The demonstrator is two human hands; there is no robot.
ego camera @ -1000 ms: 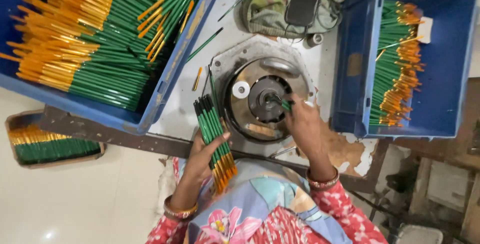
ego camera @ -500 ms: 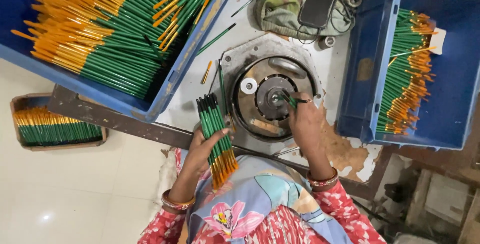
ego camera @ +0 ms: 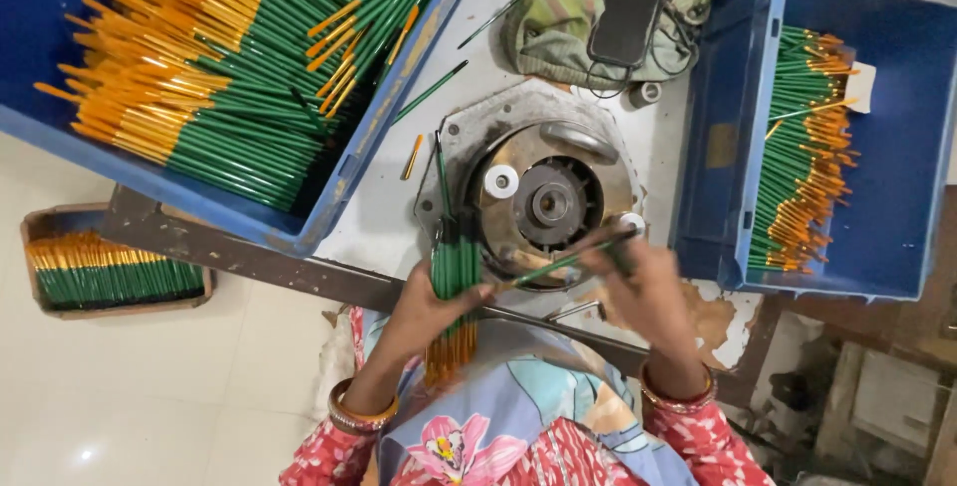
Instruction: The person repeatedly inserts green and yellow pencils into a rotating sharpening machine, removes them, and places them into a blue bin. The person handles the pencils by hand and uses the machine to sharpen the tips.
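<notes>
Two hands worked over a round metal machine (ego camera: 543,202) bolted to the white surface (ego camera: 384,212). The left hand (ego camera: 434,302) had its fingers clamped around a bundle of green brushes (ego camera: 454,292), held upright against the machine's left edge with the orange ends pointing down toward the person's lap, probably so that single pieces could be drawn off quickly. The right hand (ego camera: 643,282) pinched one green brush (ego camera: 563,262) between thumb and fingers, with the fingers closed on it; it lay slanted across the machine's lower rim, its far end pointing toward the bundle. The hand was blurred, so the exact grip was hard to read.

A large blue crate (ego camera: 60,137) at upper left held a heap of green-and-orange brushes, tilted toward the person, seemingly for easy reach. A second blue crate (ego camera: 897,127) at right held a neater row. A small brown tray (ego camera: 45,222) of the same brushes sat low at far left. A black phone (ego camera: 628,2) lay on crumpled cloth (ego camera: 543,32) beyond the machine.
</notes>
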